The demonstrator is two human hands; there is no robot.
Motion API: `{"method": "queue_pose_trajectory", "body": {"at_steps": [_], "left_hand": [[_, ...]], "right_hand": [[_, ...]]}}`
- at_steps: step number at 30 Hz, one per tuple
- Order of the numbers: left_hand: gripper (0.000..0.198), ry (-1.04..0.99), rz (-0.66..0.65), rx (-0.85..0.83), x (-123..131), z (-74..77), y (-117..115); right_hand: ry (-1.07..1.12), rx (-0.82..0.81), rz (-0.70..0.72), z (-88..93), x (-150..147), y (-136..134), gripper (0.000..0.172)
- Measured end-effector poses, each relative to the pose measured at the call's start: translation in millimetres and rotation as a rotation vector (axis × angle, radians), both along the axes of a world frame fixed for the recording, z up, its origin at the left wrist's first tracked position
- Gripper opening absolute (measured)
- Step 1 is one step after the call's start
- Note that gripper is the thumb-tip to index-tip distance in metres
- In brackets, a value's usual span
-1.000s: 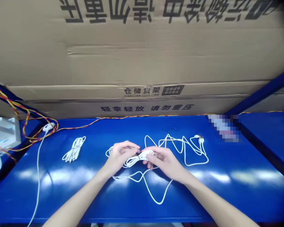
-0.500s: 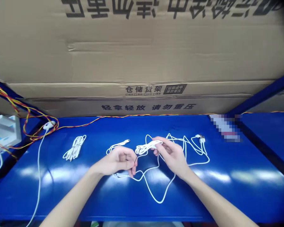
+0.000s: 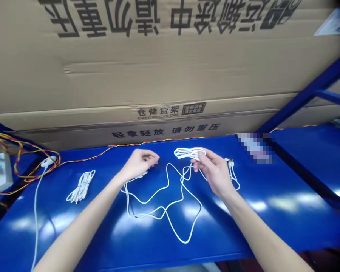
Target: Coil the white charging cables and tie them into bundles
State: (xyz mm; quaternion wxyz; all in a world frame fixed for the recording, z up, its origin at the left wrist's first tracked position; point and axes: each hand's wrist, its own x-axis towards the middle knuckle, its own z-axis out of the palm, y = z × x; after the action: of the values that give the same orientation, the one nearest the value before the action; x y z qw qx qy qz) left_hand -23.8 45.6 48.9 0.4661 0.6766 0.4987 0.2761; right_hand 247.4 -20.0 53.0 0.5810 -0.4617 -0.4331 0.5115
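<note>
A long white cable [image 3: 161, 204] lies in loose loops on the blue shelf surface [image 3: 102, 234]. My right hand [image 3: 214, 172] is closed on a small folded bunch of this cable [image 3: 189, 153], held just above the surface. My left hand [image 3: 138, 163] hovers to the left with fingers curled together in a pinch; what it holds is too small to make out. A cable plug end [image 3: 230, 162] lies just right of my right hand.
A bundled white cable [image 3: 81, 187] lies at the left. Another white cord [image 3: 36, 211] runs down from a small white piece [image 3: 47, 161] tangled with red-yellow twisted wires [image 3: 22, 151]. Large cardboard boxes [image 3: 158, 75] stand behind. A blue post [image 3: 300, 98] rises at right.
My right hand lifted the folded cable bunch up and back. My left hand let go of the bunch and moved back-left, fingers pinched. The loose cable spread out below.
</note>
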Motion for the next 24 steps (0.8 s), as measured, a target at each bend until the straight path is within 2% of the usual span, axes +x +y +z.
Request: {"method": "queue_pose_trajectory", "body": {"at_steps": [1, 5, 9, 13, 16, 18, 20, 22, 24], "left_hand": [[0.026, 0.093, -0.074, 0.102, 12.6, -3.9, 8.2], [0.016, 0.153, -0.178, 0.200, 61.2, -20.9, 37.6], [0.014, 0.109, -0.283, 0.229, 83.0, -28.8, 50.9], [0.037, -0.004, -0.274, 0.206, 70.7, -19.0, 42.8], [0.058, -0.120, -0.252, 0.099, 49.5, -2.2, 18.2], [0.058, -0.220, -0.318, -0.043, 35.8, 8.2, -4.7], [0.053, -0.209, -0.340, -0.078, 24.5, 13.8, -27.0], [0.043, -0.203, -0.255, -0.090, 14.7, 13.4, -43.5], [0.041, -0.286, -0.113, -0.140, 4.7, 8.3, -52.0]], "right_hand": [[0.015, -0.018, 0.023, -0.7, -0.4, 0.6, 0.042], [0.036, -0.040, 0.085, -7.0, -4.4, 1.6, 0.047], [0.024, -0.044, 0.098, -10.4, -4.8, 2.7, 0.048], [0.029, -0.037, 0.116, -9.8, -4.4, 2.8, 0.051], [-0.028, -0.012, 0.155, -10.9, -9.9, -0.6, 0.050], [-0.072, 0.004, 0.203, -13.0, -17.2, -5.1, 0.049], [-0.099, 0.012, 0.277, -15.7, -26.0, -10.5, 0.054], [-0.121, 0.014, 0.346, -17.9, -34.0, -15.0, 0.063], [-0.150, 0.013, 0.381, -18.7, -39.9, -17.5, 0.066]]}}
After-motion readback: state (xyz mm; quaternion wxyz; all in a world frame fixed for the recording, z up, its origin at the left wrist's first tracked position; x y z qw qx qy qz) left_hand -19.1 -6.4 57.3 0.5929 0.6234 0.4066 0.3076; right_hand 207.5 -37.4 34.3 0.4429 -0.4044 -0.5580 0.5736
